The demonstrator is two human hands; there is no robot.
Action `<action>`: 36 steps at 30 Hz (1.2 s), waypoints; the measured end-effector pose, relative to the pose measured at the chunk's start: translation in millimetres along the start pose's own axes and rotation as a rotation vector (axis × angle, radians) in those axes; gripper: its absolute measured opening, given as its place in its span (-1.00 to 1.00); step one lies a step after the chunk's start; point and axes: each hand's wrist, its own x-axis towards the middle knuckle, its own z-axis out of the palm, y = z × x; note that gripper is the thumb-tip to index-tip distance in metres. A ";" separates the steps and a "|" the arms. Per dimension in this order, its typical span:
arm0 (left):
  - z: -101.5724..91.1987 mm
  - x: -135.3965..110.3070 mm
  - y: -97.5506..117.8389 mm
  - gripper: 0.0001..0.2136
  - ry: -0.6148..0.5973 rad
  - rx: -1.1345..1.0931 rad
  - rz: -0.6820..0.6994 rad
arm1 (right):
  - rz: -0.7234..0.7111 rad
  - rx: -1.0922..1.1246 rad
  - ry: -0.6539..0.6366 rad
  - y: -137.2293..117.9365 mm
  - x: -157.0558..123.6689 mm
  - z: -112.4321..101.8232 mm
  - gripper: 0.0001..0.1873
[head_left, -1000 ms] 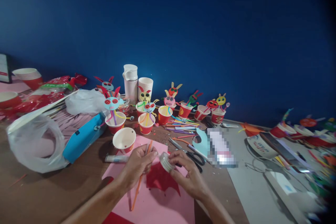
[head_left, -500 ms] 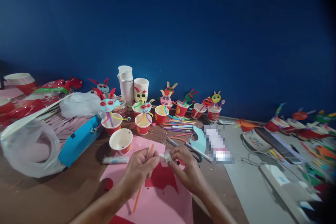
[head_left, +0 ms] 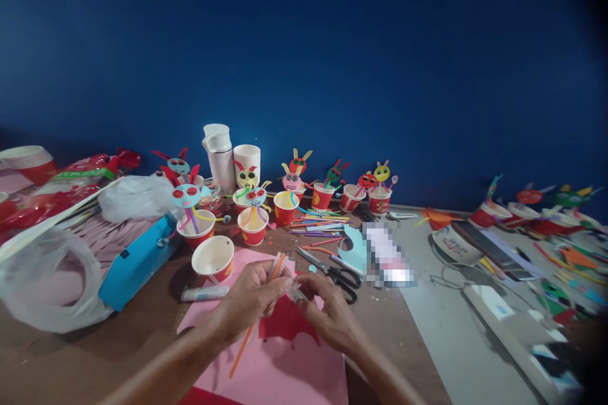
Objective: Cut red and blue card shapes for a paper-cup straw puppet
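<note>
My left hand point(head_left: 249, 307) is shut around orange drinking straws point(head_left: 254, 323) that run diagonally past the palm and down over the paper. My right hand point(head_left: 330, 316) pinches a small roll of clear tape point(head_left: 297, 291), which is mostly hidden by my fingers, close against the straws' upper part. Both hands hover over a pink paper sheet point(head_left: 270, 370). A red paper cutout point(head_left: 285, 323) lies on that sheet beneath them. Near my left hand stand a white-rimmed red paper cup point(head_left: 213, 259) and a glue stick point(head_left: 204, 293).
Black-handled scissors point(head_left: 339, 278) lie right of my hands. Beyond them, red cups hold paper-faced straw figures point(head_left: 285, 209) among loose straws, next to a white flask point(head_left: 218, 158). A plastic bag point(head_left: 50, 281) and blue paper point(head_left: 137, 262) lie left. Craft materials crowd a grey surface point(head_left: 456, 323) right.
The tape roll has moved from my right hand's fingertips in against the straws, and my hands have drawn closer together. The whole view has drifted slightly left and down.
</note>
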 end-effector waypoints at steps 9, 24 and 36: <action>-5.1 2.3 3.8 -0.83 -0.008 0.077 0.046 | 0.015 0.177 -0.073 1.3 1.9 4.3 -0.89; -2.3 -4.4 26.3 -0.83 -0.185 0.296 -0.027 | -0.007 0.644 -0.193 4.9 -3.5 10.7 -0.77; 2.6 -10.4 43.7 -0.79 -0.238 0.385 -0.049 | 0.062 0.883 -0.102 8.6 -6.5 17.1 -0.74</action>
